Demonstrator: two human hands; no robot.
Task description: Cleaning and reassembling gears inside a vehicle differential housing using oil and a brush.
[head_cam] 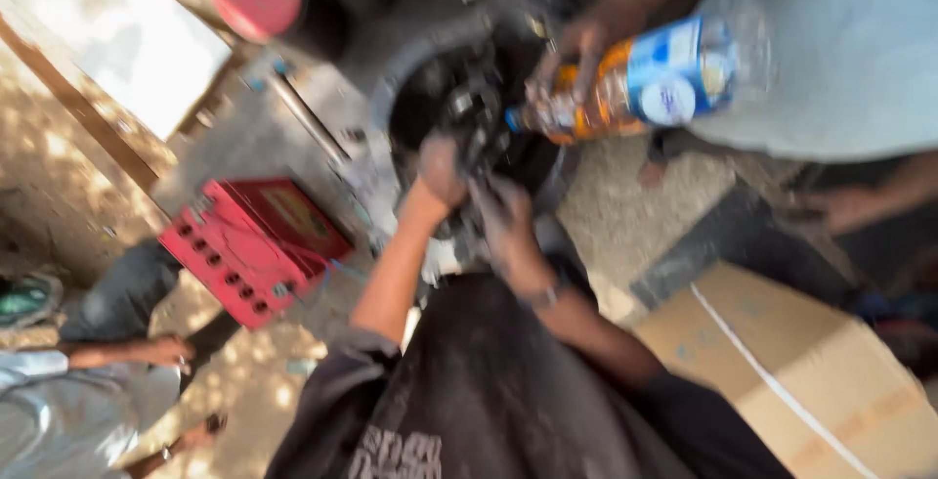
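Head view, blurred: left hand (440, 171) and right hand (505, 217) press into a dark greasy engine part (469, 108) straight ahead; whether their fingers are spread or pinching cannot be told. Another person's hand (572, 54) tips a plastic bottle (635, 83), blue-and-white label, orange contents, over it. Red battery (249, 244) lies left, tan cardboard box (801, 371) right.

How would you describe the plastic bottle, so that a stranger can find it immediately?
Start at the dark round machine part at top centre. Just to its right, another person's hand holds a plastic bottle lying almost sideways, neck toward the part. Its blue label and orange contents set it apart from its grey and black surroundings.
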